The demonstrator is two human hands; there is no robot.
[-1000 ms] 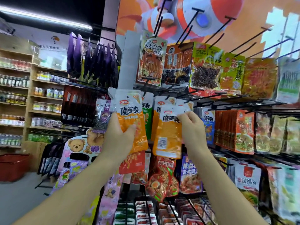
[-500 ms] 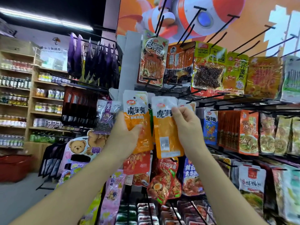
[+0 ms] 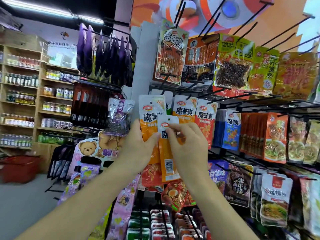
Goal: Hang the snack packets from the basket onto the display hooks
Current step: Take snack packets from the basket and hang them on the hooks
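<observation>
Both hands are raised in front of the snack rack. My left hand (image 3: 138,146) grips an orange-and-white snack packet (image 3: 150,111) by its middle, its punched white top standing up above my fingers. My right hand (image 3: 187,144) pinches a second orange packet (image 3: 167,163) near its white top, in front of and lower than the first; its barcode end hangs below my hands. Just behind them, matching packets (image 3: 184,110) hang on a black display hook (image 3: 187,98). A red basket (image 3: 19,168) sits on the floor at the far left.
Long black bare hooks (image 3: 214,14) stick out toward me from the upper rack. Filled rows of snack packets (image 3: 277,137) hang right and below. Purple packets (image 3: 103,52) hang at upper left; wooden shelves of bottles (image 3: 20,80) stand far left.
My right hand has brought its packet down and left, so it now overlaps the front of the packet in my left hand. The left hand's packet stays about where it was.
</observation>
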